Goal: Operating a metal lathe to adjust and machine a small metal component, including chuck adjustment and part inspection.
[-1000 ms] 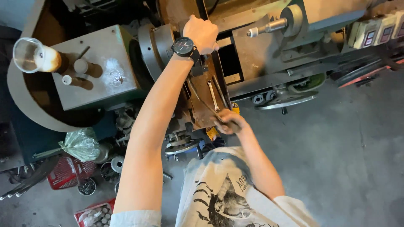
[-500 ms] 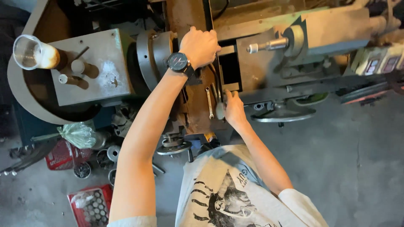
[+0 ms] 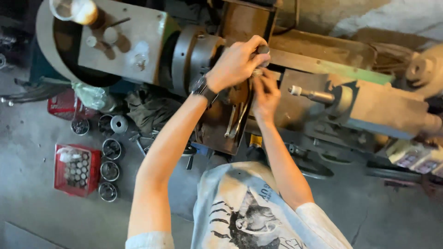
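Left hand (image 3: 236, 62) was clenched around a dark handle (image 3: 263, 50) on the lathe (image 3: 323, 60), just right of the chuck (image 3: 191, 57). Right hand (image 3: 265, 94) sat directly below it, fingers curled at a small part under the handle; couldn't tell what it gripped. Tailstock (image 3: 369, 103) stood off to the right. Red tray (image 3: 76, 169) of metal parts lay on the floor (image 3: 46, 216).
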